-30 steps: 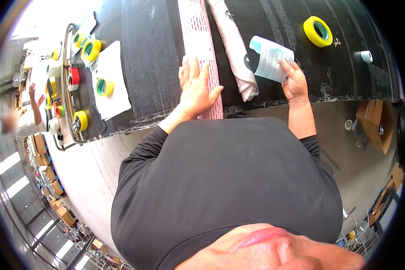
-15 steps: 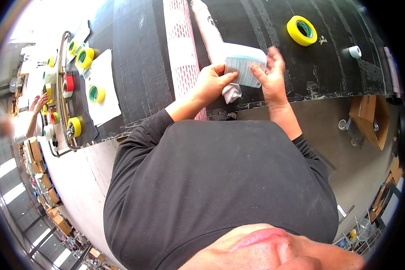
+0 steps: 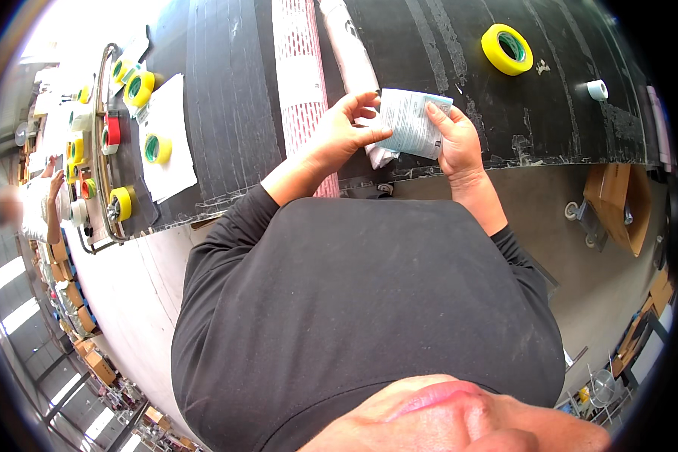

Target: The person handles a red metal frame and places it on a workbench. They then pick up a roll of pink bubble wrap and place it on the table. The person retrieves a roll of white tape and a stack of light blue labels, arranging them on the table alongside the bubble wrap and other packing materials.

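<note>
A pale blue-white printed paper leaflet (image 3: pixel 412 124) is raised over the table's near edge. My right hand (image 3: pixel 461 142) grips its right side, thumb on the front and fingers behind. At its left edge is my left hand (image 3: pixel 337 137), fingers and thumb spread apart; the thumb tip is by the paper, and I cannot tell whether it touches. Beneath and behind the left hand lies a long roll in whitish plastic wrap (image 3: pixel 352 56), its near end crumpled. Left of that stretches a long red-and-white patterned roll (image 3: pixel 300 75), partly hidden by my left forearm.
The dark table (image 3: pixel 226 98) carries a yellow tape roll (image 3: pixel 496 51) and a small white roll (image 3: pixel 597 90) at right. More tape rolls, including a yellow one (image 3: pixel 157 149), and white sheets (image 3: pixel 175 169) lie left near a metal rail (image 3: pixel 98 143). Another person (image 3: pixel 38 207) stands far left.
The leaflet, bent and held between both hands before, is now flatter and turned more upright in my right hand. My left fingers have come off it and spread.
</note>
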Demonstrator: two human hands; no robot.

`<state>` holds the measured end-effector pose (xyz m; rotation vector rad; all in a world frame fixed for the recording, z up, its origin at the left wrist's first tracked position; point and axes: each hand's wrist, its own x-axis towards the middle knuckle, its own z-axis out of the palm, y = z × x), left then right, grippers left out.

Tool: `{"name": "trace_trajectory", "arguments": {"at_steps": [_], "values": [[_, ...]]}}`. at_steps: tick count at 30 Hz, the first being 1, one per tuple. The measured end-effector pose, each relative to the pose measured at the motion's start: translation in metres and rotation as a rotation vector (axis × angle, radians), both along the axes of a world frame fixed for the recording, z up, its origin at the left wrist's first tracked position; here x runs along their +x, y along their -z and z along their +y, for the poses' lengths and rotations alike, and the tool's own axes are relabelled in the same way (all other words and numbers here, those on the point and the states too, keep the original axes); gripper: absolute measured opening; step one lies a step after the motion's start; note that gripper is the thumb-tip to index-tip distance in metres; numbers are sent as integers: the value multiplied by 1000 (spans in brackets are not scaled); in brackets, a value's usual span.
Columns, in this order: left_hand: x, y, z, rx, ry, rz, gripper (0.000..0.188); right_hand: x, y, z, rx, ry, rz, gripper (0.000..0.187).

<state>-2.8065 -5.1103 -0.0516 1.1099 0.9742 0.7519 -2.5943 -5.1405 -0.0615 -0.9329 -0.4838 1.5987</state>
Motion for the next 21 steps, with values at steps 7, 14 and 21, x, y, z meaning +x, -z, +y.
{"name": "trace_trajectory", "arguments": {"at_steps": [7,14,21], "values": [[8,-6,1,-213,24,-266,42,1,2,8,-83,-26,-27,19],[9,4,-2,-217,-26,-199,35,-4,11,7,18,-29,-87,16],[15,5,-7,-246,-79,-197,26,0,17,8,38,-92,-190,15]]}}
